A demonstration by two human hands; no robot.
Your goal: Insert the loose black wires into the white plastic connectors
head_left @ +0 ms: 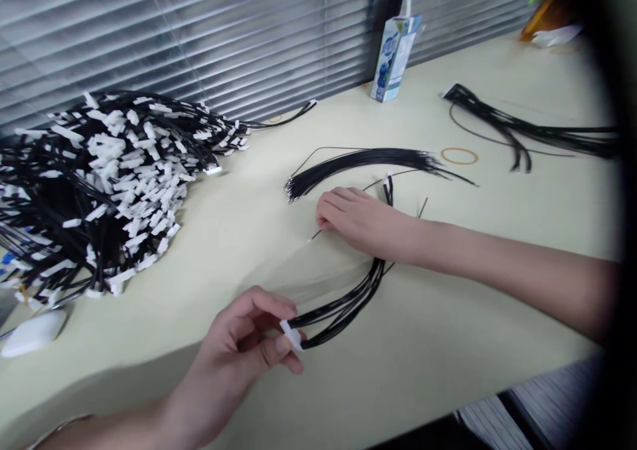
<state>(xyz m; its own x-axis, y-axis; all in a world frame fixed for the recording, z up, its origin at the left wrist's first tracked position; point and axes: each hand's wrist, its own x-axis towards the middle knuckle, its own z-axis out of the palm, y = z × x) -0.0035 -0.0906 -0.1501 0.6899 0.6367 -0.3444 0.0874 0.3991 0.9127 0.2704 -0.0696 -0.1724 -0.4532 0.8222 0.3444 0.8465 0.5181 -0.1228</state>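
My left hand (251, 344) is closed on a white plastic connector (291, 335), gripped between thumb and fingers. From this connector a black wire harness (348, 300) curves up and right, passing beneath my right wrist. Its far end shows beyond the wrist, with a small white connector (388, 179). My right hand (361, 221) is curled just above the table, its fingertips closed on a thin single black wire (316, 234) whose bare tip sticks out to the left. Behind that hand lies a bundle of loose black wires (363, 161) with metal terminals at the left end.
A large heap of black harnesses with white connectors (119, 171) covers the left side. A white mouse (34, 334) sits below it. At the back stand a drink carton (393, 58) and window blinds (223, 32). More black harnesses (537, 128) and a rubber band (458, 156) lie right.
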